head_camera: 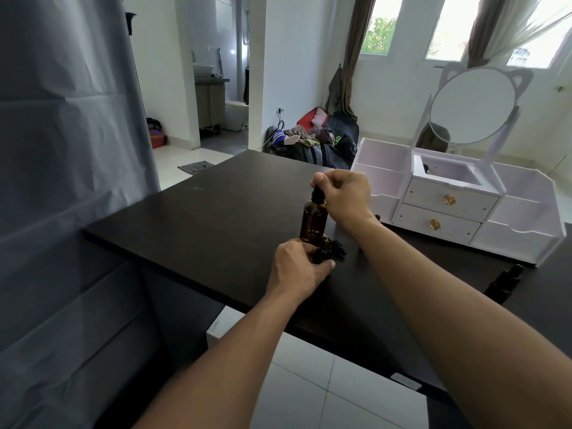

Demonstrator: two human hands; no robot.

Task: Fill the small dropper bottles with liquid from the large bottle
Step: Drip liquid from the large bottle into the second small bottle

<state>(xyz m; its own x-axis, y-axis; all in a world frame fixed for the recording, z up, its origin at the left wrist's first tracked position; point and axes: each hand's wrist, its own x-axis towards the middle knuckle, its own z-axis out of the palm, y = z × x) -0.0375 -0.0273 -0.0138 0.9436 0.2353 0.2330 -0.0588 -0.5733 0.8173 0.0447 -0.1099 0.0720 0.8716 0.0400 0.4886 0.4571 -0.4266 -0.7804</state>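
While the large amber bottle (313,222) stands upright on the dark bench (192,224), the right hand (345,193) pinches its black dropper top with curled fingers. Just in front, the left hand (298,267) wraps its fingers round a small open dropper bottle (323,250). A white mirrored organiser (458,209) sits to the right.

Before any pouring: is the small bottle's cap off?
Off. The small bottle, held by the left hand, shows an open round mouth, uncapped.
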